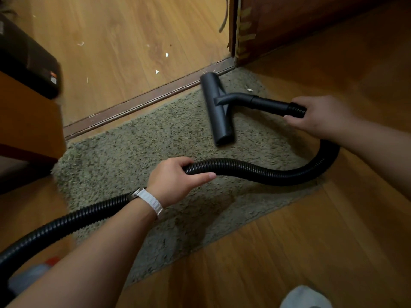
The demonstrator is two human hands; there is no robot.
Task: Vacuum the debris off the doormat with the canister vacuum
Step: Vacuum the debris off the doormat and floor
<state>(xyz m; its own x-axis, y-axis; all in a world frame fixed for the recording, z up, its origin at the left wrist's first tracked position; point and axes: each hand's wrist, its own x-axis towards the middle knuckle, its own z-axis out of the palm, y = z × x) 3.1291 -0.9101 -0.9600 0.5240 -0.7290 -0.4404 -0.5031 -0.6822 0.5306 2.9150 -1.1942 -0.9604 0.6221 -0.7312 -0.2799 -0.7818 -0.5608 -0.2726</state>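
While clamping fingers [178, 162] round the black ribbed plastic hose [255, 172], left hand [178, 181] mid-length and right hand [320, 116] at its cuff, risks a left tug skewing the dark T-shaped nozzle [219, 112], flat on the shaggy olive doormat [133, 156] ahead of the right fingertips [297, 100], off the pale scrap [249, 90], possibly paper.

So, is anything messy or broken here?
Yes. White scraps litter the wood floor beyond the threshold, and one scrap lies on the doormat beside the floor nozzle. The door edge looks chipped near the bottom, with tape strips stuck along it.
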